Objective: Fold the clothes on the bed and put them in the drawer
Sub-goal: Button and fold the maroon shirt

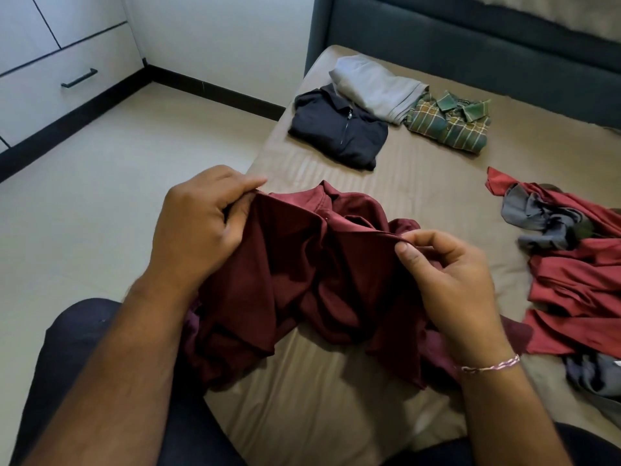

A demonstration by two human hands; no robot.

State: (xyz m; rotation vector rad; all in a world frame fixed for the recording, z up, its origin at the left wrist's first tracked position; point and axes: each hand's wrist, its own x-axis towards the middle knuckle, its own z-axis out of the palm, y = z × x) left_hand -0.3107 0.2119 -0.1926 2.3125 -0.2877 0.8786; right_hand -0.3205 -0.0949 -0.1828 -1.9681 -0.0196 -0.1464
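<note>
A dark maroon shirt (302,264) is hanging between the person's two hands over the near corner of the bed (319,415), its collar turned up toward the far side and its lower part drooping onto the tan sheet. The left hand (198,227) is gripping the shirt's left shoulder edge, fingers curled tight around the cloth and knuckles facing up. The right hand (450,274) is pinching the opposite shoulder seam between thumb and forefinger, palm turned toward the viewer, with a thin braided bracelet (490,363) circling the wrist. Both hands are raised, well apart, stretching the fabric between them. Farther up the bed, three folded items are lying close together: a black zip jacket (339,132), a grey garment (376,84) overlapping it, and a green plaid shirt (450,124). To the right, a rumpled heap of red and grey clothes (571,264) is waiting unfolded. Across the pale floor, a white drawer (64,89) with a dark handle is sitting closed.
</note>
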